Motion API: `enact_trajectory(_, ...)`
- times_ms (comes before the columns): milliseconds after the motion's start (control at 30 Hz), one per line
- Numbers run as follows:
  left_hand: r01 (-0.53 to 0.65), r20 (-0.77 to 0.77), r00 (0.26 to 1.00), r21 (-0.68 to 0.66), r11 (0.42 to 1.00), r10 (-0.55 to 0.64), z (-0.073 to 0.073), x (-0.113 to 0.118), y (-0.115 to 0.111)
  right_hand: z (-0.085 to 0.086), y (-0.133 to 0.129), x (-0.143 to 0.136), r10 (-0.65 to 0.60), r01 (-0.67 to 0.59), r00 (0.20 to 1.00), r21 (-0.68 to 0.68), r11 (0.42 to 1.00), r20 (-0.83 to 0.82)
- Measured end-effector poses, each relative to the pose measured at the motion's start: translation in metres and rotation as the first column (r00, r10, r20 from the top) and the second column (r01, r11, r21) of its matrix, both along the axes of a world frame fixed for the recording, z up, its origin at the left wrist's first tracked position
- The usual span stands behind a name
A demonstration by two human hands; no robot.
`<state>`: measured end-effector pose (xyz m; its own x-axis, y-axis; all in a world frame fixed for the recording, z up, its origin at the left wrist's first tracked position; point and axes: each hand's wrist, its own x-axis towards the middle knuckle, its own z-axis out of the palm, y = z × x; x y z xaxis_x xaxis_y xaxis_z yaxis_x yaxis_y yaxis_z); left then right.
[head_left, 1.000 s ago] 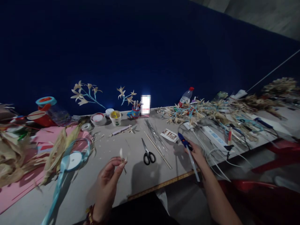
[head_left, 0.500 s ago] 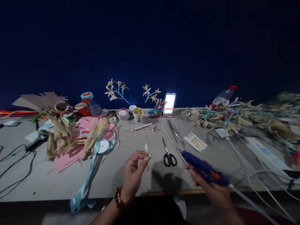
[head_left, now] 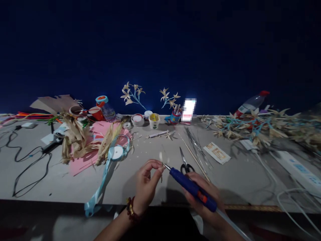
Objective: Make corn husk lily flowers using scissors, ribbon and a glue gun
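Between thumb and fingertips, my left hand (head_left: 149, 179) pinches a small pale petal-like piece (head_left: 161, 156), with a thin stem end poking out below. My right hand (head_left: 204, 192) is wrapped round a blue hot glue gun (head_left: 193, 187) with an orange part; a clear glue stick (head_left: 232, 224) sticks out of its back. The gun's metal nozzle meets the held piece at my left fingertips; whether they touch I cannot tell. Just beyond the gun lie black-handled scissors (head_left: 185, 164), their handles partly hidden by my right hand.
Blue ribbon on a spool (head_left: 117, 153), dried husks (head_left: 75, 140) and pink paper (head_left: 77, 167) lie left. Small tubs (head_left: 154, 121) and a lit phone (head_left: 188, 110) stand at the back. Wires (head_left: 197, 144), a paper packet (head_left: 217, 153), a power strip (head_left: 296, 170) and husk flowers (head_left: 253, 125) lie right.
My right hand has brought the glue gun leftward, so its nozzle is now at my left fingertips. The view has shifted a little; my left hand keeps its pinch.
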<state>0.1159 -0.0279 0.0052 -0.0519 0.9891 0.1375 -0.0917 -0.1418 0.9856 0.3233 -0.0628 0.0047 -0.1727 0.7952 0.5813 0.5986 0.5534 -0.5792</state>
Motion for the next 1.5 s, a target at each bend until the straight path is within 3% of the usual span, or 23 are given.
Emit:
enact_trajectory(200, 0.010, 0.024, 1.000, 0.007, 1.000, -0.010, 0.001, 0.000, 0.000, 0.005, 0.004, -0.005, 0.062, -0.060, 0.998, -0.082, 0.995, 0.029)
enact_trajectory(433, 0.012, 0.029, 0.999, 0.013, 1.000, -0.013, -0.001, -0.001, -0.001, 0.010, 0.007, -0.008, 0.070, -0.069, 0.996, -0.033, 0.997, 0.046)
enact_trajectory(733, 0.016, 0.014, 1.000, 0.000, 1.000, -0.016, 0.002, -0.001, 0.000, 0.004, 0.005, -0.005, 0.050, -0.047, 0.997, -0.050, 0.998, 0.060)
enact_trajectory(900, 0.007, 0.004, 1.000, -0.001, 1.000, -0.007, 0.000, -0.002, -0.001, 0.004, 0.006, -0.005, 0.113, -0.111, 0.989, -0.023, 0.994, 0.095)
enact_trajectory(1033, 0.012, 0.010, 1.000, -0.002, 1.000, -0.011, 0.001, -0.001, -0.001, 0.002, 0.004, -0.002, 0.052, -0.043, 0.993, -0.084, 0.996, 0.110)
enact_trajectory(1500, 0.036, -0.001, 0.999, 0.021, 0.999, -0.036, -0.001, -0.002, 0.000, -0.001, 0.003, 0.000, 0.041, -0.031, 0.991, -0.075, 0.997, 0.128)
